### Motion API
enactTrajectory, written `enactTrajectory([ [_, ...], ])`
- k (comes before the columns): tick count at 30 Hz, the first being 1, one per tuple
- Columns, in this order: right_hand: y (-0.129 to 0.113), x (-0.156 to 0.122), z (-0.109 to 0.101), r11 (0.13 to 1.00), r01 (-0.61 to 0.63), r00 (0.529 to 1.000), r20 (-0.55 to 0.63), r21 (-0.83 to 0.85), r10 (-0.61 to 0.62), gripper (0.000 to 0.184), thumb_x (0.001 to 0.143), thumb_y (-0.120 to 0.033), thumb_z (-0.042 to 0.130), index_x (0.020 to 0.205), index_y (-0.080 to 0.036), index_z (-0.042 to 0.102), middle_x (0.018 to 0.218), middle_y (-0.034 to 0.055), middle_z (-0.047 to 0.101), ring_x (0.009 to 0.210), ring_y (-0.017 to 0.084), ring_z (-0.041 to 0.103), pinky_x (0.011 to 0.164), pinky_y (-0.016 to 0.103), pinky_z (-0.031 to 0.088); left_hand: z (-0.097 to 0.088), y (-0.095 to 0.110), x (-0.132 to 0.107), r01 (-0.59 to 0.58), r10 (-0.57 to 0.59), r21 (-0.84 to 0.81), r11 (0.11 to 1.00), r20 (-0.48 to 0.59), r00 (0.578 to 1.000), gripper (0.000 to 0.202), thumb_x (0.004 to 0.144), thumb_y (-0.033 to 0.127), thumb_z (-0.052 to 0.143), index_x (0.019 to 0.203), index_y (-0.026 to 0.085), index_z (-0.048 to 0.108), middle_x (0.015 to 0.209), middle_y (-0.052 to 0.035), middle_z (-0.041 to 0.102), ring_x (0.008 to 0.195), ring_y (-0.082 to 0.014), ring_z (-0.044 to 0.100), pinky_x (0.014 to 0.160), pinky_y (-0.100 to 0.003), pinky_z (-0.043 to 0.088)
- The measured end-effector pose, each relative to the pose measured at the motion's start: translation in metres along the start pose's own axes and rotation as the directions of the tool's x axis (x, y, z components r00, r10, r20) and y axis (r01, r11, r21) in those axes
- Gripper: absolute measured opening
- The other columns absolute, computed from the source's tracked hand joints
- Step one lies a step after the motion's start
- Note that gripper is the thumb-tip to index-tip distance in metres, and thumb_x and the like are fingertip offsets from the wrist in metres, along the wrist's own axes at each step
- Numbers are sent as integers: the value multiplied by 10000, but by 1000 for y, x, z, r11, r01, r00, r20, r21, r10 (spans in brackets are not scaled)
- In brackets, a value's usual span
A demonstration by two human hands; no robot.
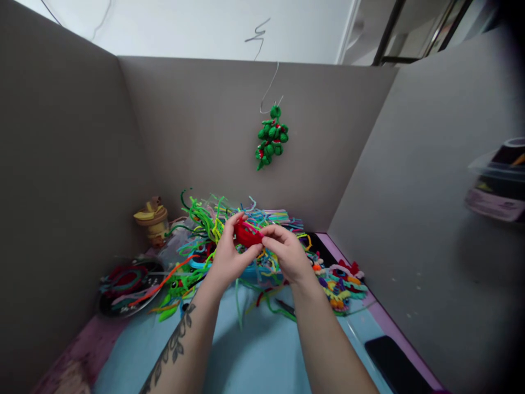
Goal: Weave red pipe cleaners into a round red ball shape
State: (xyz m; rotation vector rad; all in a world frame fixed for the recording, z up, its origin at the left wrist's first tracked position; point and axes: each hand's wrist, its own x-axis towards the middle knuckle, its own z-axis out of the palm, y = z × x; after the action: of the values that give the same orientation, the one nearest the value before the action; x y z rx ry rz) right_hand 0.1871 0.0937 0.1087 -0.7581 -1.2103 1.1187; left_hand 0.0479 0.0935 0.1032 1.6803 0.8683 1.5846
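Observation:
Between my two hands, above the pile, is a piece of bent red pipe cleaner (248,235) shaped like a small loop or bundle. My left hand (229,254) grips its left side, with the thumb along the lower edge and the fingers at the top. At the right end, the thumb and fingers of my right hand (285,249) pinch it. Just behind and below lies a heap of loose pipe cleaners (209,219) in green, yellow, blue and pink. The exact form of the red piece is partly hidden by my fingers.
A black round tray (151,298) with coiled pieces sits left, near a yellow-lidded cup (153,221). Colourful small pieces (342,284) lie right, above a dark phone (400,364). Dark-handled scissors or pliers (286,307) rest midway. A green ornament (273,137) hangs from wire on the grey partition.

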Motion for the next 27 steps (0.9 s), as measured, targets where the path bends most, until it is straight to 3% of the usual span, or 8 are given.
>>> enactTrajectory([
  [11, -1, 1, -7, 983, -169, 972, 179, 77, 153, 150, 559, -88, 533, 662, -183, 587, 602, -59, 504, 537, 83, 402, 499, 191, 304, -6, 0, -1, 66, -71, 34, 997, 172, 982, 801, 671, 183, 713, 1371, 244, 328, 1347, -147, 459, 1171, -274, 519, 987, -429, 404],
  [15, 0, 1, -8, 984, -161, 969, 202, 75, 143, 137, 584, -96, 548, 681, -183, 590, 596, -66, 498, 511, 74, 376, 497, 195, 298, -8, 0, 0, 86, -83, -9, 996, 166, 983, 801, 647, 184, 732, 1354, 246, 360, 1333, -141, 473, 1161, -271, 527, 978, -419, 412],
  [22, 7, 2, -9, 995, -93, 978, 192, 34, 84, 35, 671, -199, 667, 701, -183, 658, 649, -40, 569, 592, 93, 471, 582, 215, 357, -9, 0, 2, 112, -103, -79, 991, 119, 988, 793, 660, 203, 727, 1351, 240, 340, 1260, -126, 529, 1012, -229, 605, 900, -384, 471],
  [27, 11, 3, -8, 993, -86, 968, 244, 74, 66, 155, 709, -283, 706, 841, -202, 704, 792, -10, 654, 722, 117, 556, 691, 231, 420, -12, -2, 5, 195, -178, -171, 966, 109, 978, 795, 691, 266, 719, 1361, 219, 293, 1153, -107, 589, 958, -220, 618, 855, -375, 493],
])
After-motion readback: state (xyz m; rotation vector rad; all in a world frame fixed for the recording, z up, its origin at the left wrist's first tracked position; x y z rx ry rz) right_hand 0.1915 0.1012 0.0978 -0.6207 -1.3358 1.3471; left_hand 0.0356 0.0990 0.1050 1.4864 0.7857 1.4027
